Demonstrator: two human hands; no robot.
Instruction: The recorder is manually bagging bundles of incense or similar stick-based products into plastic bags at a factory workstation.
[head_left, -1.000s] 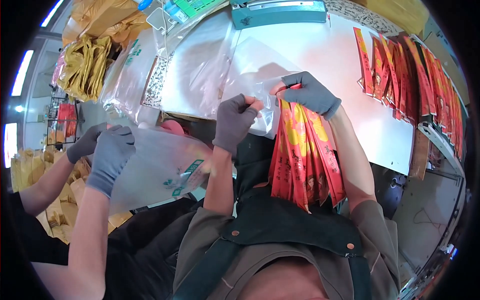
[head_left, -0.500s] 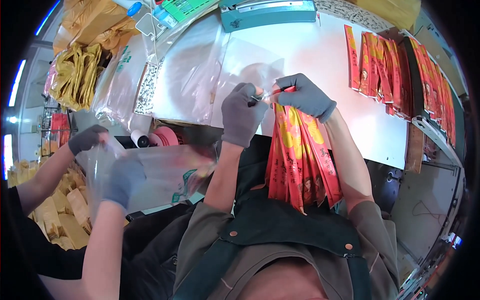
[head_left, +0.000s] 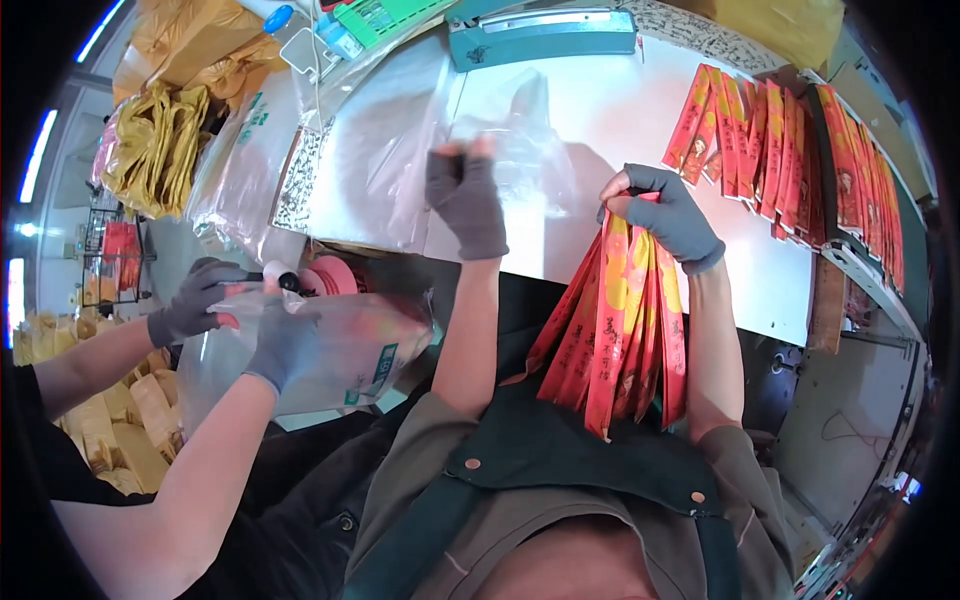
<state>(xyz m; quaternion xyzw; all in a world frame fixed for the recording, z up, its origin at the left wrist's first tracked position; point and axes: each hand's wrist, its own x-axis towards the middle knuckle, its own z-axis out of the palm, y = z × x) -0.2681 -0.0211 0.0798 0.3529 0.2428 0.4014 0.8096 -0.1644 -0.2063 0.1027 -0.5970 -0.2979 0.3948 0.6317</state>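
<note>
My right hand (head_left: 665, 212), in a grey fingerless glove, pinches the top of a bunch of long red and yellow paper strips (head_left: 615, 325) that hang down over my chest. My left hand (head_left: 465, 195), gloved the same, grips the edge of a clear plastic bag (head_left: 520, 150) lying on the white table (head_left: 620, 120). The two hands are apart, the bag to the left of the strips.
More red strips (head_left: 790, 140) lie in a row at the table's right. A teal device (head_left: 545, 35) stands at the back edge. Clear plastic sheets (head_left: 370, 160) cover the left part. At the left, a co-worker's gloved hands (head_left: 235, 320) handle a filled clear bag (head_left: 340, 350).
My hands have moved apart: the left went up and left with the clear bag, the right moved right with the strips. The co-worker's hands shifted on their bag.
</note>
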